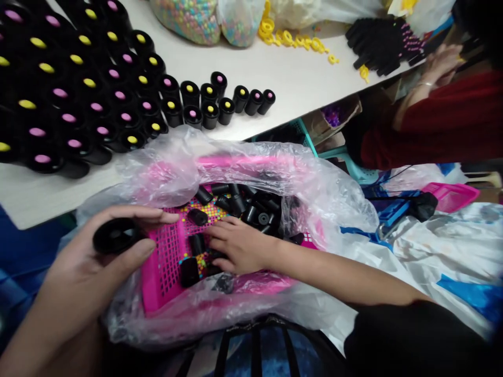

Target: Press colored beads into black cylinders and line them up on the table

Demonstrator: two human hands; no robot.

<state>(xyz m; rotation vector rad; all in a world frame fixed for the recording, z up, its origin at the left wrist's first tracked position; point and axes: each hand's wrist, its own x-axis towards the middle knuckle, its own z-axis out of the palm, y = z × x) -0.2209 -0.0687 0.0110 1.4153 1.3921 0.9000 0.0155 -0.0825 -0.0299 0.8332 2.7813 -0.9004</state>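
Note:
My left hand (78,272) is curled around a black plastic tube (117,235), whose round open end faces up at me. My right hand (241,246) reaches into a pink mesh basket (151,288), its fingers stretched out over small coloured beads (214,210) and close to loose black tubes (197,243). The fingertips partly disappear among these pieces. Clear plastic sheeting (334,193) drapes over the basket's rim. More black tubes (236,199) lie jumbled in the basket's far part.
Rows of upright black tubes with pink or yellow centres (120,95) stand on the pale table (291,99). Bags of beads (188,21), yellow ring pieces (288,37) and a black tube pile (377,44) lie further back. A person in a red sleeve (444,125) sits at right.

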